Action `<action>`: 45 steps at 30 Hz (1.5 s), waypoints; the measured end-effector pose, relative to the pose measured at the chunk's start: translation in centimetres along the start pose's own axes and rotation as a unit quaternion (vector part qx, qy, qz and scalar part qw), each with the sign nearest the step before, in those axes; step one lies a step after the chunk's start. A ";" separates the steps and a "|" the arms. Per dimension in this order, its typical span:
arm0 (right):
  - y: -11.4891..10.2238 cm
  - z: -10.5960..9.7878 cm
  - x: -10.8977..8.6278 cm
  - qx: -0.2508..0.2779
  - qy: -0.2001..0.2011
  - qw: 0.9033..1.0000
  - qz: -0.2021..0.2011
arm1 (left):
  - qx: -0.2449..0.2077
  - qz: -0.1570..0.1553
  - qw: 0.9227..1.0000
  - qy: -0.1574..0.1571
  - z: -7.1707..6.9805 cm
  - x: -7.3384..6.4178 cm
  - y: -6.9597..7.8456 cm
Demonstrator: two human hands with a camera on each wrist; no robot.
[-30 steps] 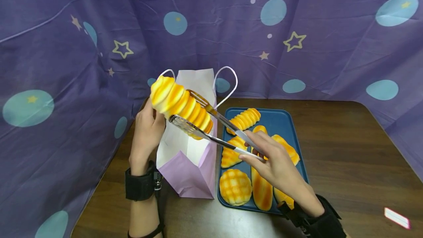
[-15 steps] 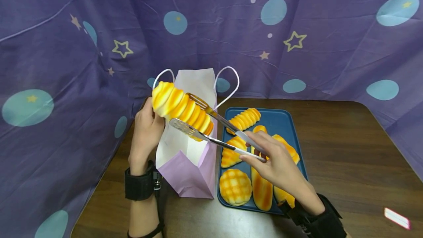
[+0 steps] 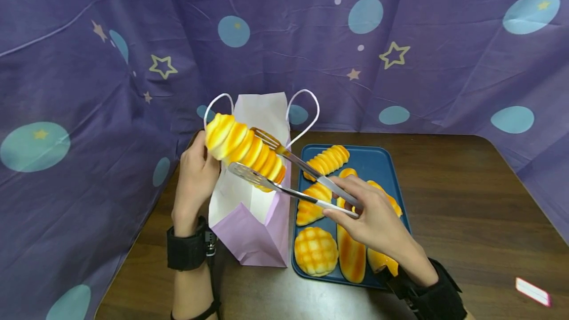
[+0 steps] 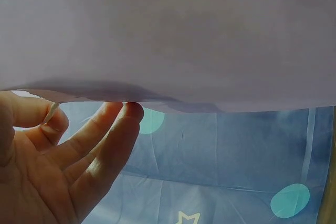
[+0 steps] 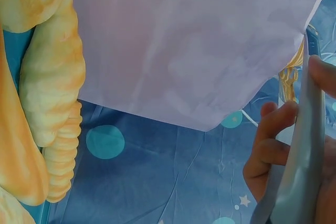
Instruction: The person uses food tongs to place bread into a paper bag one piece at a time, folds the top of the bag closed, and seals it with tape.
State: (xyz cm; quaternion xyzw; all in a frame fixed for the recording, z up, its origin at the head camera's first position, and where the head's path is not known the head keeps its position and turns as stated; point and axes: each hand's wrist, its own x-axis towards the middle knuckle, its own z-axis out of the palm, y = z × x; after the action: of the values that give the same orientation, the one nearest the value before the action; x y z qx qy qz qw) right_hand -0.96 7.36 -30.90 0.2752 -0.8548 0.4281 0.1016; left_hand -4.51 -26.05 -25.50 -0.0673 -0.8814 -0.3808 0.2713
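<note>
In the head view my right hand (image 3: 373,216) holds metal tongs (image 3: 311,171) with pale grips. A ridged, golden bread roll (image 3: 244,148) sits between the tong heads, tilted, above the mouth of a lilac paper bag (image 3: 253,233). The bag stands upright with its white inside showing. My left hand (image 3: 194,177) is at the bag's left rim, partly behind the roll. In the left wrist view, that hand (image 4: 68,161) pinches the bag's edge between thumb and forefinger, other fingers extended. The right wrist view shows fingers and thumb around the tongs (image 5: 302,161).
Right of the bag lies a blue tray (image 3: 371,157) with several breads, among them a round cross-marked bun (image 3: 315,252) and a long loaf (image 3: 352,256). White rope handles (image 3: 306,92) rise from the bag. A patterned purple cloth (image 3: 284,28) hangs behind the wooden table (image 3: 467,201).
The bread roll and the tong heads have come down slightly toward the bag's opening. My left hand keeps its place at the rim.
</note>
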 end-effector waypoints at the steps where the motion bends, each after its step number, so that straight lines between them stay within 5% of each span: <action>1: 0.0 0.0 0.0 0.003 -0.002 1.000 0.001 | -0.001 0.001 1.000 0.001 0.0 0.0 0.0; 9: -0.1 -0.4 -0.1 0.031 -0.001 0.999 0.009 | -0.025 0.005 1.000 0.001 0.2 0.3 0.1; 45: 0.5 -4.7 -0.2 -0.004 0.129 0.990 -0.049 | -0.018 -0.003 1.000 0.002 0.4 0.1 0.4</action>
State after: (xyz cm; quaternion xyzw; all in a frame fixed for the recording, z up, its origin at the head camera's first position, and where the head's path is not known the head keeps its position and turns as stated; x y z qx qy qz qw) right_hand -1.36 11.39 -28.49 0.2585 -0.8219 0.4508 0.2331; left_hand -4.59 -25.52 -25.43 -0.0686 -0.8739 -0.3977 0.2711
